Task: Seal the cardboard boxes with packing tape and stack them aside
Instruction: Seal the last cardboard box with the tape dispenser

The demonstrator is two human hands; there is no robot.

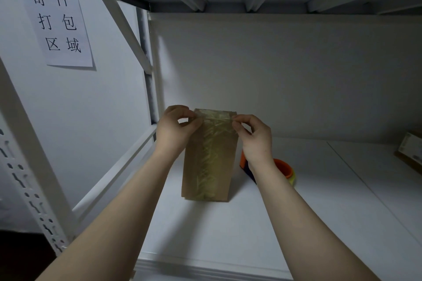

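Note:
A narrow brown cardboard box (209,162) stands on end on the white shelf (296,223), tilted slightly. Wrinkled clear packing tape runs down its front face and across its top edge. My left hand (174,128) pinches the tape at the box's top left corner. My right hand (253,137) pinches the tape at the top right corner. An orange tape dispenser (284,167) with a roll lies just right of the box, partly hidden behind my right wrist.
A second cardboard box (410,150) sits at the far right edge of the shelf. White metal rack posts (29,162) and a brace stand on the left, an upper shelf overhead, and a paper sign (58,23) on the left wall.

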